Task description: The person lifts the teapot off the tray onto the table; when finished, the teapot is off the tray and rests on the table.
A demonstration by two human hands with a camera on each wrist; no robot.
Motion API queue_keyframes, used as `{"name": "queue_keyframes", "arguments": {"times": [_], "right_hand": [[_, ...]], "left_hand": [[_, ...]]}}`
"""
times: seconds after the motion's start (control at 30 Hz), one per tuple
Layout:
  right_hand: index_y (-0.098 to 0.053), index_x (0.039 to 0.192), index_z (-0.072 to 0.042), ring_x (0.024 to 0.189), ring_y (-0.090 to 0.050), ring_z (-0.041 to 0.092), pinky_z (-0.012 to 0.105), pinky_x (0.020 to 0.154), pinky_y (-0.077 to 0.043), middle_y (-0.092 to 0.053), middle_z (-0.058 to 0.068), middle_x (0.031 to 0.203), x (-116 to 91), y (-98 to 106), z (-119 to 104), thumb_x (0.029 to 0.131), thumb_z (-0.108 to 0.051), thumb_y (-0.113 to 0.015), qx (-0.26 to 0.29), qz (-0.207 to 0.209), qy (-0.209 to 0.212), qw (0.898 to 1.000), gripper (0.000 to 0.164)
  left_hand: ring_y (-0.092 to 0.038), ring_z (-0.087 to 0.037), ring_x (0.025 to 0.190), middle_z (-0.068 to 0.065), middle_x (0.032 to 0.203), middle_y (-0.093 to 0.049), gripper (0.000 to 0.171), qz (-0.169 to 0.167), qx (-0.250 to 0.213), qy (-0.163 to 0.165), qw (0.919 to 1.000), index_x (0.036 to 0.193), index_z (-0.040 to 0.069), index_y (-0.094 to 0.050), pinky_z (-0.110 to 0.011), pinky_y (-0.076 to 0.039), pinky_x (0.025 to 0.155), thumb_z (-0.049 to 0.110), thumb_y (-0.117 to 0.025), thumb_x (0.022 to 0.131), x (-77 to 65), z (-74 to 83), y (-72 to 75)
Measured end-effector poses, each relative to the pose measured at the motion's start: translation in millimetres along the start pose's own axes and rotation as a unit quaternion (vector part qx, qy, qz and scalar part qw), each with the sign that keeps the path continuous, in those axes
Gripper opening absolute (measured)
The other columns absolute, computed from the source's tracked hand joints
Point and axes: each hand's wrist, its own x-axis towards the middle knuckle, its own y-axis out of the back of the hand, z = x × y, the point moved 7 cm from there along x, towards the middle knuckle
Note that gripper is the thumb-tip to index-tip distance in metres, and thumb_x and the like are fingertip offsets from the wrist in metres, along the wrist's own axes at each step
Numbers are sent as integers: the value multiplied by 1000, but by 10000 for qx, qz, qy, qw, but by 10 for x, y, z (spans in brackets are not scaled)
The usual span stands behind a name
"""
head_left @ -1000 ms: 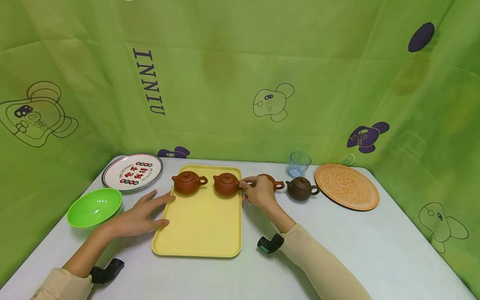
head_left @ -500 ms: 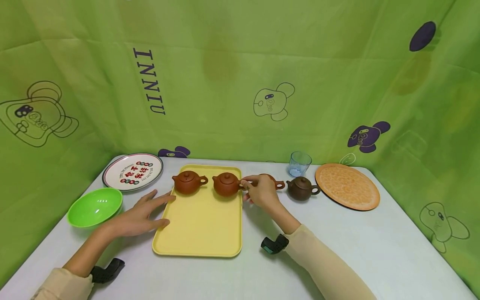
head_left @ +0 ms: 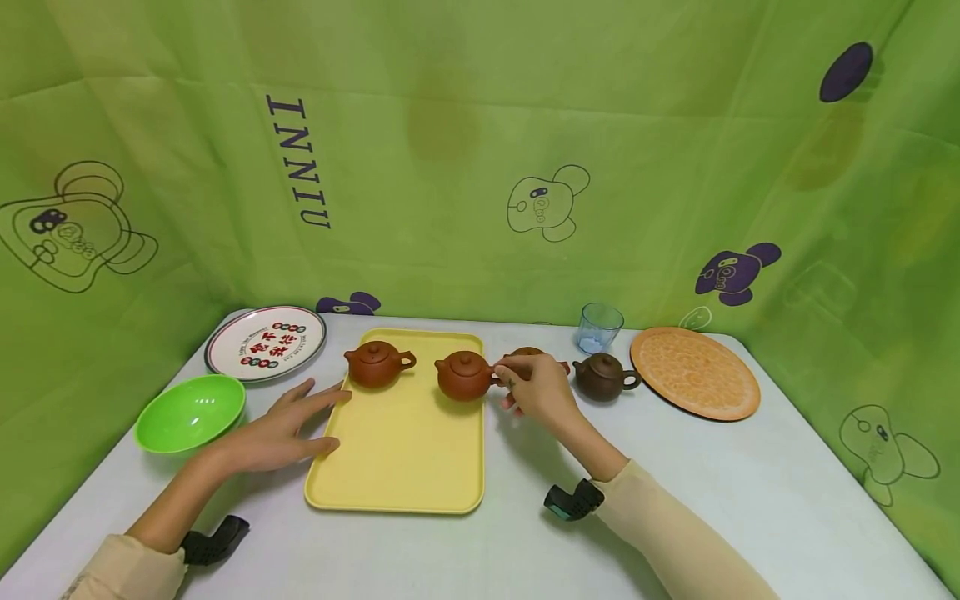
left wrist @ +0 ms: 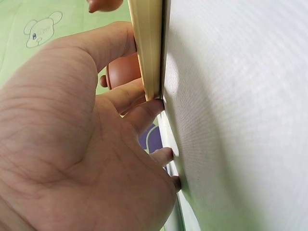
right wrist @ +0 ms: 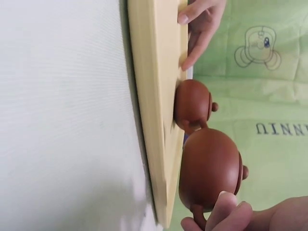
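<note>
My right hand pinches the handle of a reddish-brown teapot over the right side of the yellow tray. In the right wrist view this lidded teapot looks slightly raised off the tray. A second reddish-brown teapot stands at the tray's back left. Spread fingers of my left hand touch the tray's left edge; in the left wrist view, the thumb and fingertips lie along the tray's rim. Partly hidden behind my right hand is a third reddish-brown teapot, on the table.
A dark brown teapot and a blue glass stand right of the tray. Farther right lies an orange-tan round board. To the left are a patterned white plate and a green bowl. Green cloth encloses the table.
The held teapot first shifts slightly left, then moves right and a little nearer, together with my right hand. My left hand and the tray stay where they were.
</note>
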Motion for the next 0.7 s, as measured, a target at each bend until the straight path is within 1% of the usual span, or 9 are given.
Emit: {"name": "queue_keyframes", "arguments": {"times": [0.1, 0.17, 0.33, 0.57, 0.7], "right_hand": [[-78, 124, -7, 55, -70, 13, 38, 54, -62, -80, 20, 100, -55, 50, 32, 103, -19, -71, 25, 26, 10, 10000, 25], [-78, 124, -8, 55, -70, 15, 40, 54, -62, -81, 20, 98, -90, 84, 59, 103, -19, -71, 18, 61, 10, 10000, 25], [-80, 123, -10, 55, -71, 16, 40, 54, -62, -81, 18, 97, -177, 172, 137, 103, -19, -70, 3, 99, -19, 9999, 23], [-79, 125, -10, 52, -69, 16, 39, 54, -62, -80, 18, 98, -267, 292, 238, 104, -21, -69, -103, 59, 39, 9999, 26], [-78, 125, -9, 54, -70, 17, 37, 52, -61, -80, 19, 99, -293, 343, 290, 104, -22, -69, -37, 27, -21, 10000, 26]], "left_hand": [[-12, -64, 156, -24, 167, -41, 69, -13, -25, 30, 10000, 156, 14, -51, -89, -19, 114, 41, -75, 96, -1, -7, -1], [-12, -64, 156, -24, 167, -41, 70, -19, -30, 18, 10000, 156, 14, -51, -90, -19, 113, 41, -75, 96, -2, -5, -1], [-12, -65, 156, -24, 167, -41, 70, -37, -43, 16, 10000, 156, 14, -51, -90, -19, 113, 43, -75, 96, 1, -7, -6], [-13, -65, 155, -24, 167, -41, 70, -41, 18, 28, 10000, 156, 14, -51, -90, -20, 113, 41, -75, 96, 7, -11, -6], [-12, -64, 156, -24, 167, -41, 70, -29, 3, 25, 10000, 156, 14, -50, -90, -19, 113, 42, -75, 96, 6, -10, -2]]}}
